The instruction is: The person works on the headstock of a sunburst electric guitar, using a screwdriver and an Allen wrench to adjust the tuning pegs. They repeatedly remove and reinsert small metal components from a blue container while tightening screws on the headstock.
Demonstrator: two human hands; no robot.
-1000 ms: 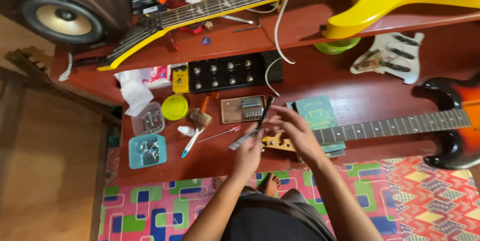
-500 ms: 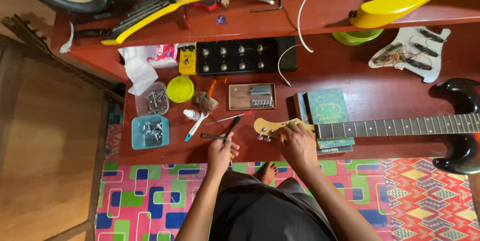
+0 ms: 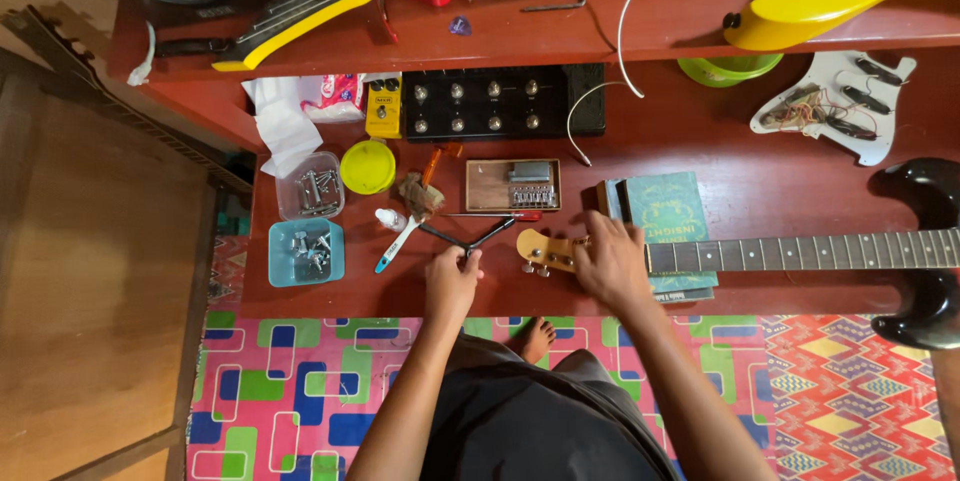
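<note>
Headstock of the guitar lay on the tabletop, under the right hand, whose fingers were spread flat. The left hand, previously raised beside it, had dropped left of it, fingers pinching a black T-shaped wrench: tool now grasped.

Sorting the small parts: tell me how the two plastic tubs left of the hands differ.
The clear tub is see-through and sits farther from the person; the blue tub is tinted blue and lies at the desk's near edge. The clear tub's pieces look longer, the blue tub's chunkier. Both are open, roughly square, and hold metal hardware.
</note>
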